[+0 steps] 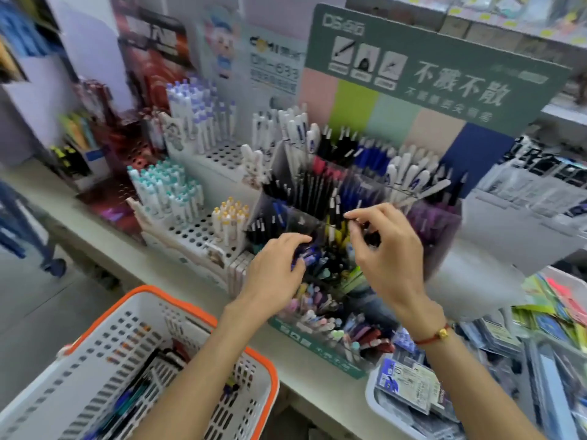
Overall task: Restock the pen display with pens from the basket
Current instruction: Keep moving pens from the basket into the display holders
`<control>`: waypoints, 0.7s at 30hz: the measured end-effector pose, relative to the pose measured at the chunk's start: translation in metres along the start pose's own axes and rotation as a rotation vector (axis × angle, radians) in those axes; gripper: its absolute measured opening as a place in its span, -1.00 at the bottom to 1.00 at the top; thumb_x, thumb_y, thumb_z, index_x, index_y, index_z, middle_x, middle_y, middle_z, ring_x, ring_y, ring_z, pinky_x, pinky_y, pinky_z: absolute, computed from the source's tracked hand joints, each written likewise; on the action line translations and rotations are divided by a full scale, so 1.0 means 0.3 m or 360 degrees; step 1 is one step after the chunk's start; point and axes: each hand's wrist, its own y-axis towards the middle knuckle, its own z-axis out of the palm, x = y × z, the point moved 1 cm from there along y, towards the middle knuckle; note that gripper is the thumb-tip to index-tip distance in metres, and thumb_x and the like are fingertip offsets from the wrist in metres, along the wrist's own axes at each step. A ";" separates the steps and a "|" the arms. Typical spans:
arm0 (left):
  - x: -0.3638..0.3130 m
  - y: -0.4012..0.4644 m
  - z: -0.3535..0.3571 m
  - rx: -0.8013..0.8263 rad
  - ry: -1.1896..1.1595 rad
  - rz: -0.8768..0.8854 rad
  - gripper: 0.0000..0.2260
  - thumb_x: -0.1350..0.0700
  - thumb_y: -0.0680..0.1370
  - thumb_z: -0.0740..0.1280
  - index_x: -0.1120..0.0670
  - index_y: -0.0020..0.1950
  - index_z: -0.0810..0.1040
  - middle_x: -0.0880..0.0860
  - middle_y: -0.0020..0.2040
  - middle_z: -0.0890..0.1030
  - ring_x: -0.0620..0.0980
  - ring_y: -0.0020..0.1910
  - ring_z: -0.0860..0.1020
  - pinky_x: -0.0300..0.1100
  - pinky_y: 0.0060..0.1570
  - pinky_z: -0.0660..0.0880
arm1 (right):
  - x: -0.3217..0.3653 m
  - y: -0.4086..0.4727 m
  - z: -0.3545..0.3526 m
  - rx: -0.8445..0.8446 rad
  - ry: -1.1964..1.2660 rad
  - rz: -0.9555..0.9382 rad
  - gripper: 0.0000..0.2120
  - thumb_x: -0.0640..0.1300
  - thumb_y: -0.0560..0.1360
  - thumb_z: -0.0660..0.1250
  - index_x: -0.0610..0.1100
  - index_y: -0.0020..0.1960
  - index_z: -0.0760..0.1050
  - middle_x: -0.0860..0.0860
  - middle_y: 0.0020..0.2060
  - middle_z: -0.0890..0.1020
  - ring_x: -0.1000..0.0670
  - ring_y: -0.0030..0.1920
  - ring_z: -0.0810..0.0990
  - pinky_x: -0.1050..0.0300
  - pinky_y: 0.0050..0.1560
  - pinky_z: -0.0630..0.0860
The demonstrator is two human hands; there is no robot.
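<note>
Both hands' fingers, left hand [275,272] and right hand [388,249], seemingly pinch pens [307,256] above the display [440,249], basket [254,354] alongside

Stationery shop: shelf w/ branded pen displays [365,198], promo header card [444,77], packaged goods [406,385], shopping basket [104,315].

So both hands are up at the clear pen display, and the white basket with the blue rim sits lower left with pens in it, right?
Not quite: the basket's rim is orange, not blue, as the head view shows. The rest holds: the left hand and right hand are at the clear pen display, and the white basket sits lower left with pens inside.
</note>
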 end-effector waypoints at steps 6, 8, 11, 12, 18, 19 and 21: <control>0.289 -0.273 -0.074 -0.0044 -0.0101 -0.0777 -0.77 0.05 0.63 0.21 -0.09 0.26 0.52 -0.07 0.16 0.63 -0.01 0.14 0.58 -0.02 0.10 0.52 | 0.235 -0.136 0.316 0.0790 0.0297 -0.0092 -0.93 -0.10 0.52 0.37 -0.06 -0.04 0.62 0.06 -0.21 0.60 0.01 -0.18 0.59 0.06 -0.22 0.52; 0.407 -0.406 -0.071 -0.0039 -0.0167 -0.0990 -0.79 0.05 0.64 0.22 -0.08 0.24 0.53 -0.07 0.15 0.62 -0.04 0.12 0.58 -0.02 0.09 0.53 | 0.293 -0.211 0.428 0.1168 0.0284 -0.0086 -0.90 -0.06 0.53 0.35 -0.02 0.00 0.62 0.07 -0.15 0.65 -0.02 -0.09 0.62 0.10 -0.18 0.47; 0.573 -0.607 -0.039 0.0000 -0.0167 -0.1275 -0.80 0.05 0.65 0.20 -0.08 0.24 0.53 -0.05 0.13 0.64 -0.02 0.08 0.60 0.00 0.08 0.55 | 0.346 -0.345 0.576 0.1645 0.0172 -0.0138 -0.82 0.01 0.58 0.24 0.03 0.06 0.60 0.11 -0.09 0.67 0.02 -0.03 0.62 0.10 -0.12 0.51; 0.618 -0.673 -0.025 0.0017 -0.0156 -0.1372 -0.78 0.05 0.66 0.18 -0.07 0.26 0.52 -0.06 0.13 0.64 -0.02 0.08 0.60 -0.01 0.08 0.55 | 0.355 -0.392 0.621 0.1755 0.0136 -0.0169 -0.80 0.00 0.58 0.21 -0.01 0.05 0.59 0.07 -0.09 0.67 -0.02 -0.04 0.62 0.07 -0.11 0.55; 0.830 -1.051 0.085 0.0162 -0.0115 -0.1924 -0.65 0.16 0.66 0.15 0.05 0.45 0.38 0.06 0.44 0.43 0.04 0.33 0.47 -0.15 0.23 0.43 | 0.404 -0.669 0.909 0.2259 -0.0021 -0.0186 -0.69 -0.03 0.62 0.18 -0.18 0.28 0.39 -0.10 -0.04 0.58 -0.12 -0.13 0.57 0.08 -0.28 0.47; 0.856 -1.101 0.113 0.0187 -0.0133 -0.2005 -0.60 0.16 0.65 0.18 0.09 0.51 0.30 0.09 0.49 0.34 0.07 0.40 0.40 -0.15 0.28 0.39 | 0.410 -0.706 0.951 0.2304 -0.0067 -0.0132 -0.59 -0.01 0.63 0.18 -0.21 0.39 0.28 -0.15 0.06 0.55 -0.14 -0.07 0.56 0.09 -0.25 0.46; 0.887 -1.198 0.171 0.0205 -0.0181 -0.2221 -0.43 0.04 0.63 0.26 0.13 0.58 0.12 0.12 0.57 0.17 0.11 0.50 0.26 -0.09 0.39 0.30 | 0.414 -0.789 1.027 0.2324 -0.0188 -0.0053 -0.33 0.05 0.63 0.17 -0.25 0.55 -0.04 -0.25 0.40 0.32 -0.21 0.25 0.47 -0.02 0.11 0.50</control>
